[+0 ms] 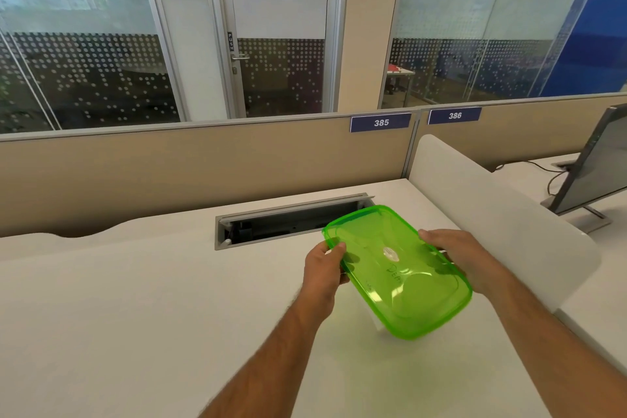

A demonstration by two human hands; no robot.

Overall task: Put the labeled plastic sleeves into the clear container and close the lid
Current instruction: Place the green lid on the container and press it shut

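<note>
A smooth white bench [142,299] sits by tan walls and glass doors with dots. Both bare arms reach out: the left hand [324,270] and the right hand [456,256] each have a grip curled round a side of the clear container [380,324], holding it tilted just above the bench. Its shiny green lid [397,271] is on top, a see-through rectangle with round corners, and you cannot see any sleeves through it.

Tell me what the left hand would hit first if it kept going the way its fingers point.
The left hand already grips the green lid at its left edge, fingers pointing right. Going on, it would just push into the lid; beyond that sits the right hand, though depth is unclear.
</note>
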